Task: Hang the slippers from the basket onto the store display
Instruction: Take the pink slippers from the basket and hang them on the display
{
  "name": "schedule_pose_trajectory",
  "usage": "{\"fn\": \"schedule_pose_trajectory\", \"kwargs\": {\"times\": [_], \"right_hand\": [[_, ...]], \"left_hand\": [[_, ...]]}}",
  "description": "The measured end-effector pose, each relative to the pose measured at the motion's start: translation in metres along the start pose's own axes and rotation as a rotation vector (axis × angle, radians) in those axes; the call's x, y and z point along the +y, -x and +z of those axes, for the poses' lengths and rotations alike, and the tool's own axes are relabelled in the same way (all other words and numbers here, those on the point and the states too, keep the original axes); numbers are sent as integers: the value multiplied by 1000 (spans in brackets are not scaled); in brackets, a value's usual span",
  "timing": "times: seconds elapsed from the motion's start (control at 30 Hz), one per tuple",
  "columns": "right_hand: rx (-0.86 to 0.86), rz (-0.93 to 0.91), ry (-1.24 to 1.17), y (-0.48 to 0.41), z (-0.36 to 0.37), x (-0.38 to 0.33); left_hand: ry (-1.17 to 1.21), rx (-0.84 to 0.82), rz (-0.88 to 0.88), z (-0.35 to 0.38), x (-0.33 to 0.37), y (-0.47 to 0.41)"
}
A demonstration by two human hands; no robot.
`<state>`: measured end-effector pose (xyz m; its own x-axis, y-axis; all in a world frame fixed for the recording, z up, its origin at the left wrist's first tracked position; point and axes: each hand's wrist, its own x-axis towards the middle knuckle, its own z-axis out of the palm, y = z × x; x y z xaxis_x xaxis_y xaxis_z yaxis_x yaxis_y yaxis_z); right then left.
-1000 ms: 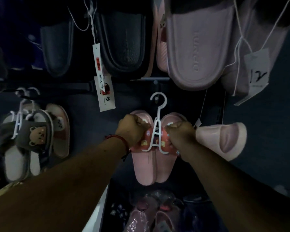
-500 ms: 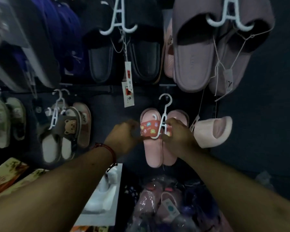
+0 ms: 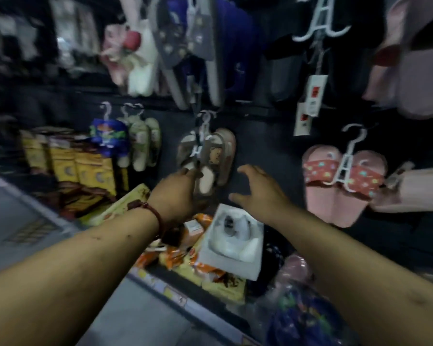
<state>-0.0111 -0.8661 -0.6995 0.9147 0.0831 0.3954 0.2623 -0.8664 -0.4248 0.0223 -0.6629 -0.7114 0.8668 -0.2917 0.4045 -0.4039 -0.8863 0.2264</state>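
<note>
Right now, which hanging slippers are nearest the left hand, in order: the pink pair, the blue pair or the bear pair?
1. Bear pair: at the left hand's fingertips, just above it.
2. Blue pair: up to its left.
3. Pink pair: far right.

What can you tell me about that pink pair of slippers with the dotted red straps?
The pink slippers are a pair of slides, rubbery-looking, with red straps dotted in several colours. They hang side by side, straps uppermost, on a white hanger against the dark display wall. The right hand is apart from them.
</note>
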Motion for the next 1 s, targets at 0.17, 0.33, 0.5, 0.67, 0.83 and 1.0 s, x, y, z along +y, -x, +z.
{"fn": "schedule_pose_trajectory", "kwargs": {"times": [0.17,0.33,0.5,0.67,0.83,1.0], "right_hand": [[-129,-168,-86,-15,69,-93],[-253,-360,-136,-2,137,-205],[-412,-525,-217,39,201,-302],[-578,-658,-299,94,263,-375],[-704,-772,-289,139,314,-427],[-825,-825,-263,168,356,-470]], "left_hand": [[-149,23,-167,-50,-93,80],[-236,31,-406,-102,-172,191],[-319,34,-656,-143,-218,311],[-378,-7,-881,-163,-245,418],[-399,-31,-1071,-165,-262,502],[-358,-19,-1224,-158,-290,563]]}}
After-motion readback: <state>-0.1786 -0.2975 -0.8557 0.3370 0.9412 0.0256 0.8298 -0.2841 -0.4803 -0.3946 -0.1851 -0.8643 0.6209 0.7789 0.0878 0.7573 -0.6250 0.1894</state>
